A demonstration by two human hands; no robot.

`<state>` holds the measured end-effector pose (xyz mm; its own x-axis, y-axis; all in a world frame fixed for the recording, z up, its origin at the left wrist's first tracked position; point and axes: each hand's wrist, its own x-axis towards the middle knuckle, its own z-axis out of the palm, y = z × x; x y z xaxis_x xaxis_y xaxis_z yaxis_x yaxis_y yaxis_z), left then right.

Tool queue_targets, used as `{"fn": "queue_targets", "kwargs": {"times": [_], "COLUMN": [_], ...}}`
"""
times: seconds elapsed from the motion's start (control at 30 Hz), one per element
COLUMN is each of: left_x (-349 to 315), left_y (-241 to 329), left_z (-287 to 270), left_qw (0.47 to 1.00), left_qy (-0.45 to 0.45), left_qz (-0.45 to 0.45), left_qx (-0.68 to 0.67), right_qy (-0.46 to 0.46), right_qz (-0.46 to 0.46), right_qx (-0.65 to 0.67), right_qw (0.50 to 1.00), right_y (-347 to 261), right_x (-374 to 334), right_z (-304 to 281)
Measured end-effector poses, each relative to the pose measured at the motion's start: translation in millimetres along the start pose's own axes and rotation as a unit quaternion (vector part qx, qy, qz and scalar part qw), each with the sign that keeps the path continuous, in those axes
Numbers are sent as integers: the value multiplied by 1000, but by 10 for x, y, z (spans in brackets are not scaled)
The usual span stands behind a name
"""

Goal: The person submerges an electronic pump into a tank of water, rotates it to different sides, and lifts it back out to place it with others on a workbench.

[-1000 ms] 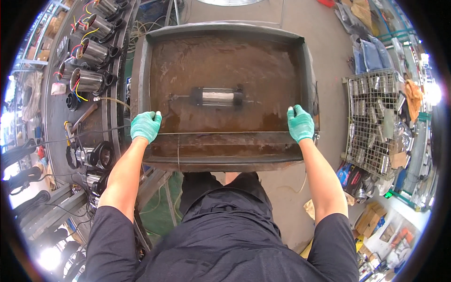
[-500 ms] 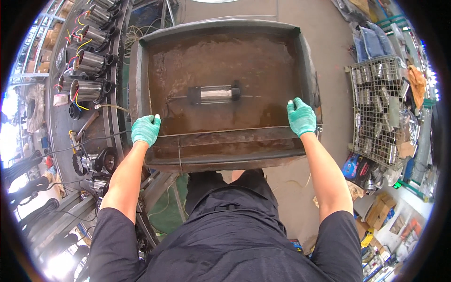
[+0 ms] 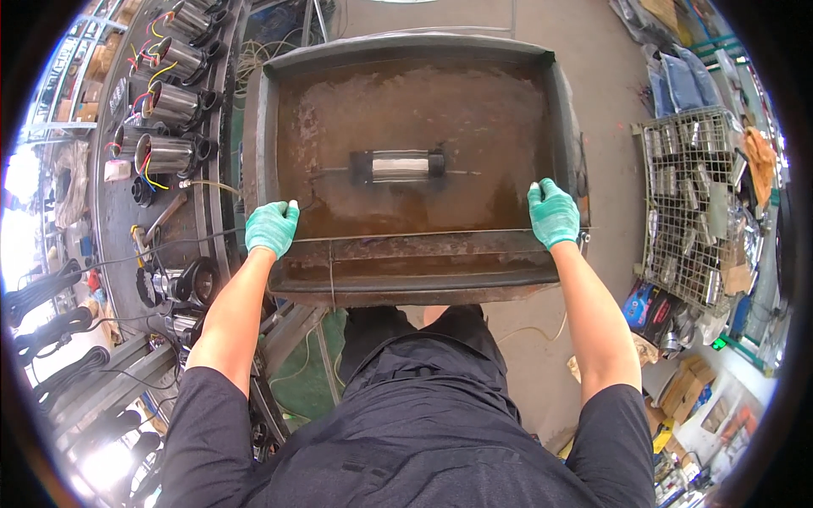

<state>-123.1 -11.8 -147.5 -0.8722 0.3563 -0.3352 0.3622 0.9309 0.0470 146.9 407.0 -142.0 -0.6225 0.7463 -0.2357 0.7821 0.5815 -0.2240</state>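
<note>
A rectangular metal tank [image 3: 415,42] of brownish water stands in front of me. In the water, near the middle, lies a cylinder [image 3: 400,166] with a shiny steel body, black end caps and a thin rod or cable out of each end. My left hand [image 3: 272,227], in a green glove, is closed over the tank's left rim near the front crossbar. On the opposite side my gloved right hand [image 3: 555,215] grips the right rim at about the same height. Both thumbs point up and inward; the other fingers are partly hidden. Neither hand touches the cylinder.
On the bench at left stand several steel motor housings [image 3: 166,156] with coloured wires, beside a hammer [image 3: 166,216]. A wire basket [image 3: 686,203] of metal parts is at right. A black cable [image 3: 169,245] runs from the left toward the tank.
My view has shifted slightly, so the tank and surroundings sit a little farther right. The water surface looks calmer. Both hands stay on the rims.
</note>
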Motion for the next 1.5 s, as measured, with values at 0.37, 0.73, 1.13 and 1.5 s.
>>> {"fn": "queue_targets", "kwargs": {"times": [0.37, 0.73, 1.13, 1.5], "left_x": [8, -6, -29, 364], "left_y": [-1, 12, -13, 1163], "left_z": [8, -8, 86, 306], "left_qw": [1000, 1000, 990, 948], "left_qy": [1, -9, 106, 23], "left_qz": [6, -4, 31, 171], "left_qx": [-7, -14, -85, -267], "right_qy": [-4, 5, -8, -16], "right_qz": [5, -9, -2, 0], "right_qx": [-2, 6, 3, 43], "right_qw": [1000, 1000, 1000, 999], "right_y": [5, 23, 35, 89], "right_x": [10, 7, 29, 20], "right_z": [9, 39, 10, -19]}}
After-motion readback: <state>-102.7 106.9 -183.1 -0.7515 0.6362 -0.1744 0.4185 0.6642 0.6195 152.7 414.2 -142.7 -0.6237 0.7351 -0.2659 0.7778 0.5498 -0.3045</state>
